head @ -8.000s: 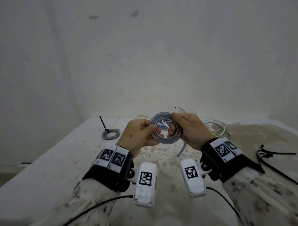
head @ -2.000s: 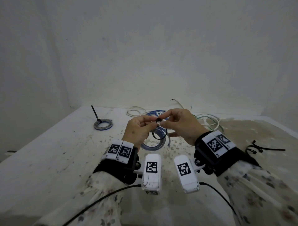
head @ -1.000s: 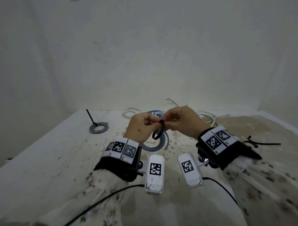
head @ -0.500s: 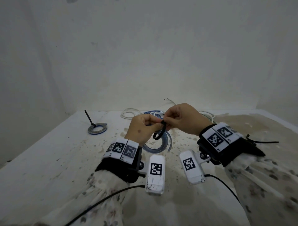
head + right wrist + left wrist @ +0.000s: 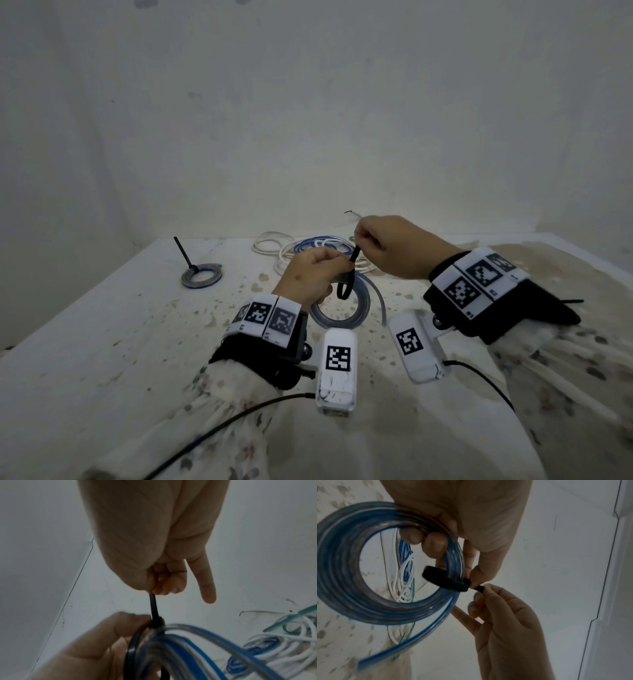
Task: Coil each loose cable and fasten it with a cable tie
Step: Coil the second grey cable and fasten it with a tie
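Above the table (image 5: pixel 113 329), black tie (image 5: pixel 346 283) between both hands' fingers (image 5: pixel 363 240)

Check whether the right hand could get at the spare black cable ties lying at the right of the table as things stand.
Probably not straight away: the right hand is pinching the tail of the black cable tie looped round the blue coil. The spare ties lie mostly hidden behind its wrist; nothing else seems to block them.

A blue-and-clear coiled cable (image 5: pixel 359 577) hangs above the table, black cable tie (image 5: pixel 447 580) looped around it.
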